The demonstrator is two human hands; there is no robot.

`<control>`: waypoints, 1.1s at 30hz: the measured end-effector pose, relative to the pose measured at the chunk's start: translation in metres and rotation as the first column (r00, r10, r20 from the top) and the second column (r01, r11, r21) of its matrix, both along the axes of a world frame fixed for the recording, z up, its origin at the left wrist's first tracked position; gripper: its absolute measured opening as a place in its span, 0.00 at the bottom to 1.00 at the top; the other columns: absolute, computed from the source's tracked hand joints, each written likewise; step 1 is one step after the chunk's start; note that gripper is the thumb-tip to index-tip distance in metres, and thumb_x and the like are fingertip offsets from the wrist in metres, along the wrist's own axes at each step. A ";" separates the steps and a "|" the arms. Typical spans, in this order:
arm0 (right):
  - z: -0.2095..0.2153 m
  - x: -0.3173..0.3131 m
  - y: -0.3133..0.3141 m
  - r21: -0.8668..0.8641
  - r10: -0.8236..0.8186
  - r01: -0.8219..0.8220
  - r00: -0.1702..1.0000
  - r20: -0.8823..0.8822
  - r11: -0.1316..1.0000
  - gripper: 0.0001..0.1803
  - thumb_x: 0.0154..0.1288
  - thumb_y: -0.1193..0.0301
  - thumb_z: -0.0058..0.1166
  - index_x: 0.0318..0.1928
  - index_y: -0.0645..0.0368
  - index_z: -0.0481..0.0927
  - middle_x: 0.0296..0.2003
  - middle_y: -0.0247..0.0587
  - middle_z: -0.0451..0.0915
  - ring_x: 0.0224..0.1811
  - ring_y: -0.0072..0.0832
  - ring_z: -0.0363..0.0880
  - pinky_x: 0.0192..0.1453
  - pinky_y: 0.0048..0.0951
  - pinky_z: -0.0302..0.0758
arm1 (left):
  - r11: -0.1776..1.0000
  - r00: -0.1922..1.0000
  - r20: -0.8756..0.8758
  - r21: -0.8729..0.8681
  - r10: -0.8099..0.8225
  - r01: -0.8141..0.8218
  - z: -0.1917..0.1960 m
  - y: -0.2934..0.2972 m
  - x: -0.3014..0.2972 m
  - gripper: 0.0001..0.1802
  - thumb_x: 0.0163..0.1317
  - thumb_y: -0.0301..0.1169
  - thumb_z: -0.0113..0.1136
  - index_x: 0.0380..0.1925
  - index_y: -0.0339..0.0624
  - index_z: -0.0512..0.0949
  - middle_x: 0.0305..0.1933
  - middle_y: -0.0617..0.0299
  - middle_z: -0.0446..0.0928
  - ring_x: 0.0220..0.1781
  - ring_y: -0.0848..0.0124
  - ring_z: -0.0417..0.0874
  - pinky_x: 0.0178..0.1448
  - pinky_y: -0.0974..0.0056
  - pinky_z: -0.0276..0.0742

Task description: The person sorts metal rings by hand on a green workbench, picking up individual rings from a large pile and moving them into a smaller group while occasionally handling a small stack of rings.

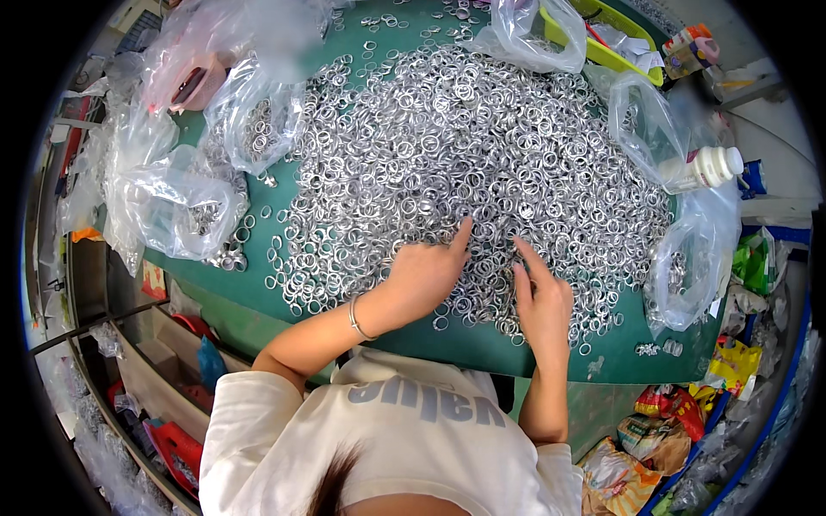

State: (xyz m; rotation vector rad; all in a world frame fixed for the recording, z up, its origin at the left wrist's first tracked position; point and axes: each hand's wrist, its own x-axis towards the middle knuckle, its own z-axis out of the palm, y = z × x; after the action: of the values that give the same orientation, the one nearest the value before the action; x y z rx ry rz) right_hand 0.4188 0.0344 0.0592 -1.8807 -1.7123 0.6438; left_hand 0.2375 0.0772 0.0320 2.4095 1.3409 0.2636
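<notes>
A large heap of small silver metal rings point(465, 146) covers most of a green table point(482, 348). My left hand point(426, 273) rests on the near edge of the heap, index finger stretched out onto the rings, a thin bracelet at the wrist. My right hand point(544, 301) lies beside it on the rings, index finger and thumb extended. Neither hand visibly grips anything.
Clear plastic bags point(185, 193) with more rings lie at the left, another bag point(693, 249) at the right and one point(525, 34) at the back. A white bottle point(705, 168) lies at the right. A yellow tray point(602, 47) sits far back. Clutter fills the floor around.
</notes>
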 end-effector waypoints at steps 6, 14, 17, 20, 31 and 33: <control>-0.011 0.005 -0.014 -0.034 0.099 -0.093 0.961 0.259 0.995 0.12 0.60 0.72 0.54 0.44 0.47 0.82 0.18 0.46 0.76 0.17 0.42 0.74 0.22 0.37 0.69 | 0.990 0.995 -0.007 -0.098 -0.099 0.098 0.002 -0.022 -0.024 0.26 0.56 0.29 0.52 0.58 0.42 0.68 0.17 0.60 0.76 0.16 0.62 0.78 0.18 0.60 0.71; 0.001 -0.005 -0.015 0.032 -0.017 0.012 0.986 0.164 0.999 0.06 0.60 0.71 0.55 0.37 0.52 0.83 0.20 0.45 0.78 0.19 0.41 0.76 0.23 0.36 0.70 | 0.988 0.981 0.117 -0.050 0.154 -0.149 0.005 -0.037 -0.046 0.15 0.57 0.29 0.57 0.46 0.48 0.78 0.20 0.59 0.77 0.18 0.61 0.78 0.21 0.60 0.72; -0.004 -0.019 -0.018 0.053 0.150 -0.160 0.975 0.161 0.986 0.06 0.58 0.70 0.57 0.36 0.52 0.83 0.21 0.43 0.79 0.18 0.38 0.76 0.22 0.34 0.69 | 0.963 0.959 0.132 -0.132 0.251 -0.234 0.012 -0.035 -0.045 0.09 0.57 0.28 0.58 0.38 0.46 0.81 0.27 0.58 0.80 0.22 0.60 0.80 0.22 0.60 0.72; -0.009 -0.016 -0.019 0.042 0.127 -0.136 0.975 0.182 0.990 0.05 0.56 0.68 0.60 0.33 0.53 0.82 0.18 0.39 0.78 0.16 0.35 0.75 0.19 0.32 0.67 | 0.981 0.934 0.302 -0.069 0.191 -0.179 0.000 -0.037 -0.041 0.09 0.57 0.29 0.58 0.38 0.46 0.80 0.25 0.58 0.80 0.21 0.60 0.79 0.22 0.60 0.72; -0.026 -0.028 -0.010 0.123 0.034 -0.063 0.974 0.224 0.990 0.04 0.55 0.68 0.59 0.29 0.53 0.78 0.14 0.37 0.75 0.14 0.36 0.74 0.19 0.36 0.65 | 0.988 0.974 0.201 -0.133 0.106 -0.080 0.003 -0.023 -0.031 0.13 0.56 0.35 0.59 0.41 0.46 0.75 0.21 0.56 0.77 0.21 0.55 0.78 0.24 0.55 0.73; -0.016 -0.020 -0.013 -0.002 -0.019 0.020 0.969 0.244 1.000 0.03 0.56 0.69 0.57 0.29 0.53 0.78 0.15 0.39 0.76 0.16 0.38 0.76 0.19 0.37 0.67 | 0.973 0.959 0.211 -0.166 0.192 -0.158 0.006 -0.025 -0.035 0.12 0.56 0.34 0.59 0.41 0.47 0.75 0.17 0.57 0.75 0.19 0.56 0.78 0.23 0.56 0.73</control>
State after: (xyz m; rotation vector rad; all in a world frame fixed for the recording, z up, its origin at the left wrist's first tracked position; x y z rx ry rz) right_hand 0.3987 0.0211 0.0434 -2.0479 -1.8402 0.4215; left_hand 0.2029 0.0517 0.0385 2.0723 1.4160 0.4551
